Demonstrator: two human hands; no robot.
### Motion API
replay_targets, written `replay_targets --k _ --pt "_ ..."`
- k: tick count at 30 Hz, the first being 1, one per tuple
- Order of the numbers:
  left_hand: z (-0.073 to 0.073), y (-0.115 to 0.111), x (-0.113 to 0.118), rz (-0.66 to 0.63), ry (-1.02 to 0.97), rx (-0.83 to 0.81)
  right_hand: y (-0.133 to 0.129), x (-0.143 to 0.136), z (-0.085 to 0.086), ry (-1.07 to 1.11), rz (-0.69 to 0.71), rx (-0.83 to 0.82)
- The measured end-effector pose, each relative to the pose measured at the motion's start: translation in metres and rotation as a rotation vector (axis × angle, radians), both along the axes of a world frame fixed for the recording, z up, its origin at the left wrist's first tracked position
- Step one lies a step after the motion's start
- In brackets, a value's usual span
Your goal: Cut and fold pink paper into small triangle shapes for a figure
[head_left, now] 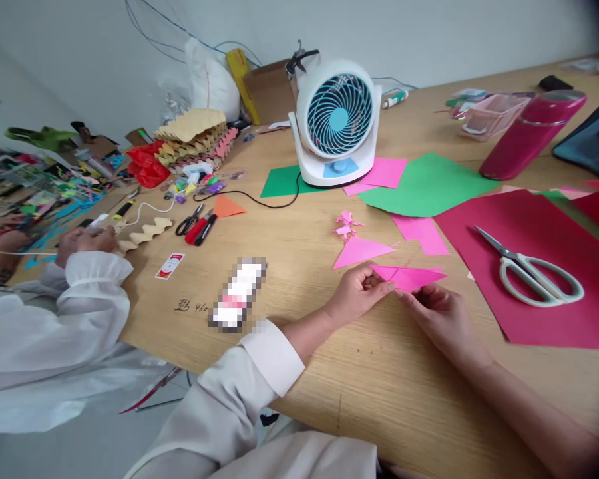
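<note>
A folded piece of pink paper [410,277] is held just above the wooden table, between both hands. My left hand [362,289] pinches its left end between thumb and fingers. At its lower right edge, my right hand [439,316] grips it, the thumb in front and some fingers hidden behind. Just beyond my left hand lies a flat pink paper triangle [362,252]. Behind that are small folded pink paper figures [347,226]. To the right, white-handled scissors [534,273] rest on a large dark red sheet [479,266].
A white fan [337,123] stands at the back, near a green sheet [432,186]. A magenta bottle [532,136] is at the back right. A phone [238,293] lies left of my left hand. Farther left, a co-worker's hands [87,241] are at the table.
</note>
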State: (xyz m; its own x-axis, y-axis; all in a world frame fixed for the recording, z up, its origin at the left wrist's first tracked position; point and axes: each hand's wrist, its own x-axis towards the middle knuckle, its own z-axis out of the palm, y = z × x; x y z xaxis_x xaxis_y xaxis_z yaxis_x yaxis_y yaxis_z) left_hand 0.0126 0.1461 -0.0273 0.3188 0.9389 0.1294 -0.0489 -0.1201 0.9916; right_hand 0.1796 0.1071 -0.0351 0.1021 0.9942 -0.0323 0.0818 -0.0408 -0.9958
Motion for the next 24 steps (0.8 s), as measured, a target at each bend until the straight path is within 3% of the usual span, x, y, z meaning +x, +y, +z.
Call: replay_targets --k 10,18,24 --pt "-0.001 0.004 0.002 -0.072 -0.047 -0.085 0.001 -0.009 0.011 -0.034 0.025 0.034" --pt "0.0 0.005 0.001 -0.056 -0.042 -0.07 0.003 -0.009 0.007 -0.029 0.069 0.039" --pt "0.008 0.003 0.001 -0.07 -0.062 -0.131 0.005 -0.008 0.003 -0.038 0.092 0.062"
